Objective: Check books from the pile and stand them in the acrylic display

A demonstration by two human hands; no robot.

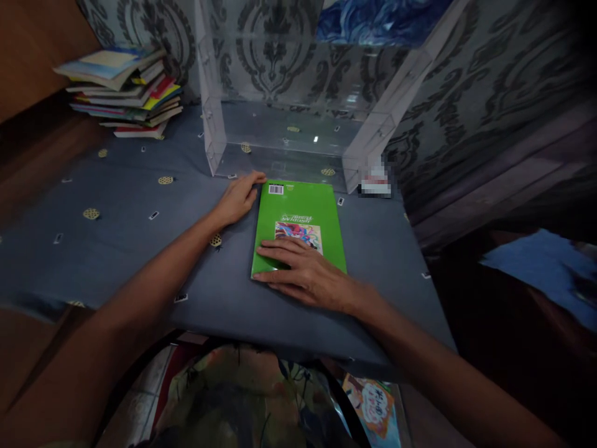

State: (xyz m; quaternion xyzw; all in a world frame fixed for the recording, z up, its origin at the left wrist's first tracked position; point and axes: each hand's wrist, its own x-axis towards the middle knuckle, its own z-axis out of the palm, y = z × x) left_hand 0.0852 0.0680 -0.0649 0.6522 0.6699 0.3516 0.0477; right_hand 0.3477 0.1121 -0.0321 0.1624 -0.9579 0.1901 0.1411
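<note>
A green book (301, 202) lies flat on the cloth-covered table in front of me, its barcode at the far left corner and its lettering upside down to me. A colourful picture is printed in the middle of the cover. My right hand (303, 270) rests palm down across the book's near part, fingers stretched toward its left edge, hiding part of the picture. At the far left corner, my left hand (240, 196) lies on the table with its fingertips touching the book's edge. Neither hand is closed around anything.
Behind the book stands a clear acrylic shelf (212, 124) against the patterned wall. A stack of books (125, 93) sits at the back left. A small blurred white object (375, 180) is right of the shelf. Blue cloth (545, 270) lies off the table's right side.
</note>
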